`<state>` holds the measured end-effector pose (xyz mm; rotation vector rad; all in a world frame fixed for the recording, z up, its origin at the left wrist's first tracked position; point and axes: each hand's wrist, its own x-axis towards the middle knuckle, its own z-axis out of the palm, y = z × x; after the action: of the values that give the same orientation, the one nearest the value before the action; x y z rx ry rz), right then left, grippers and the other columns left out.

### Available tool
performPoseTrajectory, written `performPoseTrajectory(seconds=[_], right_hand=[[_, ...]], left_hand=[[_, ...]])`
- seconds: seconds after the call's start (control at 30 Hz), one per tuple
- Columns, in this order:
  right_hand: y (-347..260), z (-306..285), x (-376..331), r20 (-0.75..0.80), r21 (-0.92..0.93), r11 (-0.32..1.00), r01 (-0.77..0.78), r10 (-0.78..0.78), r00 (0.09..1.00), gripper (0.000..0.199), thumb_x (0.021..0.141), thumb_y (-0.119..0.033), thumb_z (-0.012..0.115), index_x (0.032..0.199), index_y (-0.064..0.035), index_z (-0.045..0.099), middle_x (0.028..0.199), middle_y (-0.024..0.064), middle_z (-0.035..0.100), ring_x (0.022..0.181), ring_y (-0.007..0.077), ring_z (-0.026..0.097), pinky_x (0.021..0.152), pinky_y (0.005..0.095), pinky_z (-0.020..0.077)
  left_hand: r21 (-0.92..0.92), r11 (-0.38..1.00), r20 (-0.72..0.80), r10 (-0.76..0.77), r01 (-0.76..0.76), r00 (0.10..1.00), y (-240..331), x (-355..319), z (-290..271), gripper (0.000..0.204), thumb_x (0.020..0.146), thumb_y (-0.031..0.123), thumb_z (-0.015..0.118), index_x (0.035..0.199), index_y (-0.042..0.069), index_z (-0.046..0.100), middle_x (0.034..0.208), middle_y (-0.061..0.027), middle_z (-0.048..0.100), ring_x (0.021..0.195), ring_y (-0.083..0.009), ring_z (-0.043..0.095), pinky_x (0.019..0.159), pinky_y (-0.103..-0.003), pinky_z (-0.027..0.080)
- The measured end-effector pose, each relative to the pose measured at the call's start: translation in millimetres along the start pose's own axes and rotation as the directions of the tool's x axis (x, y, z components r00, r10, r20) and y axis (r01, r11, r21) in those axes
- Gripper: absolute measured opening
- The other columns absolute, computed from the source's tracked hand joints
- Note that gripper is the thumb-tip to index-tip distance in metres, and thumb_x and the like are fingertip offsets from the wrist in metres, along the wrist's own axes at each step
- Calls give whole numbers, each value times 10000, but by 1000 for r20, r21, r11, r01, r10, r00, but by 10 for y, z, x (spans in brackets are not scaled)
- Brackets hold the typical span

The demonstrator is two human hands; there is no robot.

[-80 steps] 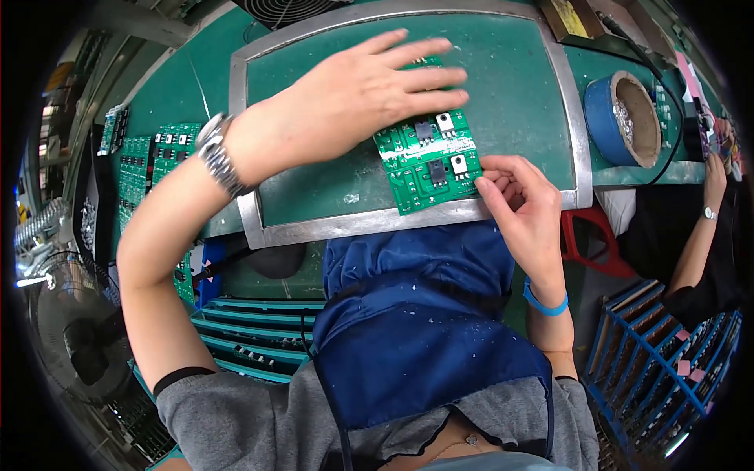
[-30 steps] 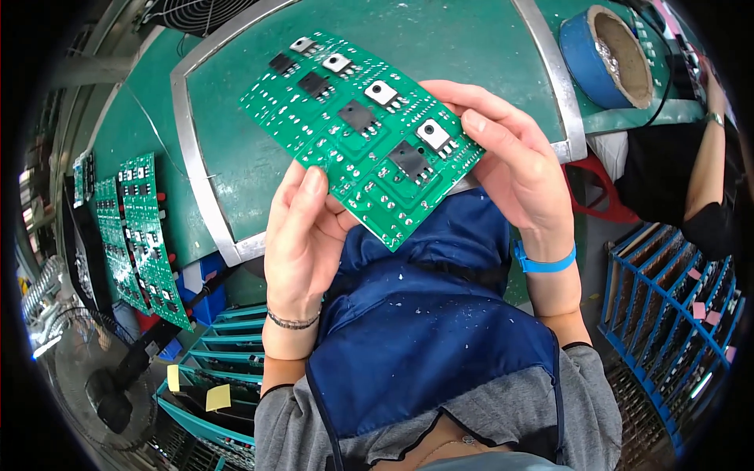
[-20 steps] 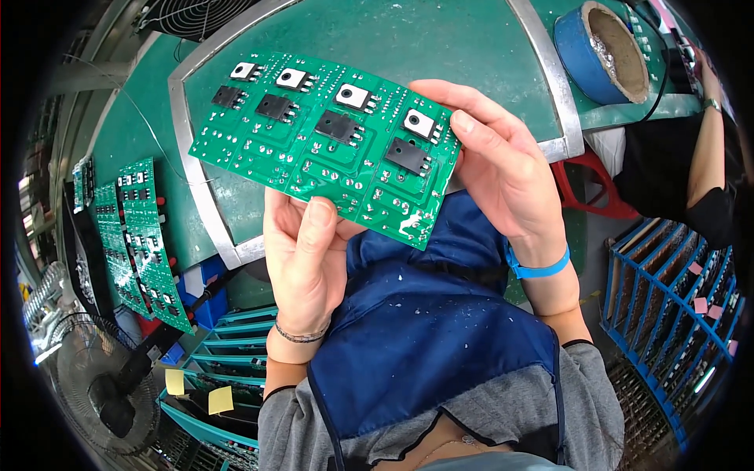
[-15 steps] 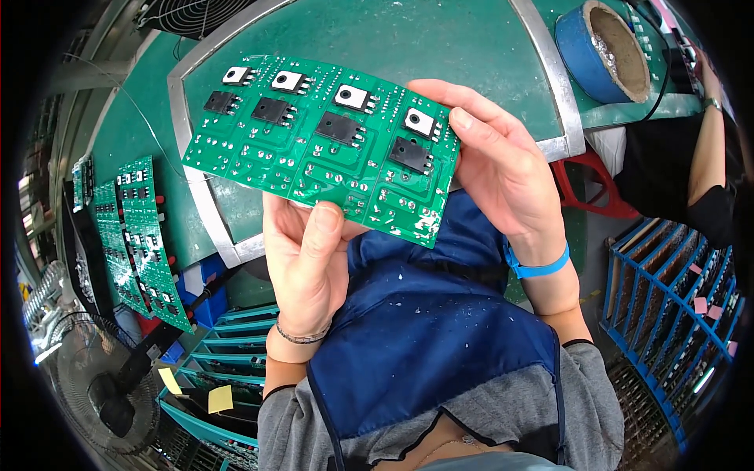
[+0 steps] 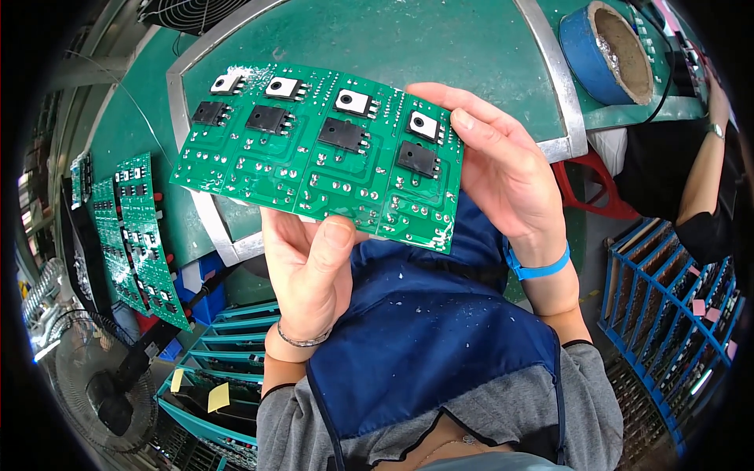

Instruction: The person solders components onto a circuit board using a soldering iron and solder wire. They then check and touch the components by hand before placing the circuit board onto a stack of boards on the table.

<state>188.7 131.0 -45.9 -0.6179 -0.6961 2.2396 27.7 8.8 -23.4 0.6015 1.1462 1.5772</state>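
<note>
A green circuit board [image 5: 314, 161] is held up in front of me above the bench's near edge. Black and white-faced transistors stand in two rows on it, with shiny solder joints around them. My left hand [image 5: 310, 271] grips its lower edge, thumb on the near face and fingers hidden behind. My right hand [image 5: 503, 157] holds the right end, thumb at the upper right corner and fingers behind the board. The board is tilted, its component-side beneath mostly hidden.
More green circuit boards [image 5: 141, 235] stand at the left. A blue-rimmed round tub [image 5: 601, 55] sits at the back right, near another person's arm [image 5: 703, 177]. Racks of boards stand at lower left [image 5: 212, 385] and right [image 5: 667, 314]. A fan [image 5: 110, 392] is at far lower left.
The board has tilted: its left end has dropped slightly and moved left, and its lower right corner has shifted right. Both hands keep their hold. The other person's arm has moved slightly.
</note>
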Motion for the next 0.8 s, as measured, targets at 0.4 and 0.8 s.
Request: performPoseTrajectory(seconds=[0.4, 0.8], right_hand=[[-59, 37, -48, 36, -63, 998, 18, -16, 999, 433, 1008, -186, 489, 1358, 69, 480, 1251, 130, 616, 1166, 180, 580, 1031, 338, 433], [-97, 107, -59, 11, -96, 995, 34, -33, 999, 373, 1005, -214, 531, 1313, -6, 557, 1152, 73, 657, 1032, 140, 632, 908, 317, 511]], left_hand=[[-23, 999, -24, -29, 28, 999, 13, -38, -6, 672, 896, 215, 677, 1425, 20, 311, 1349, -108, 497, 1168, -238, 572, 959, -401, 500], [-15, 998, -53, -54, 54, 997, 8, -20, -46, 682, 850, 167, 691, 1405, -2, 332, 1296, -145, 537, 1139, -268, 599, 935, -431, 527]])
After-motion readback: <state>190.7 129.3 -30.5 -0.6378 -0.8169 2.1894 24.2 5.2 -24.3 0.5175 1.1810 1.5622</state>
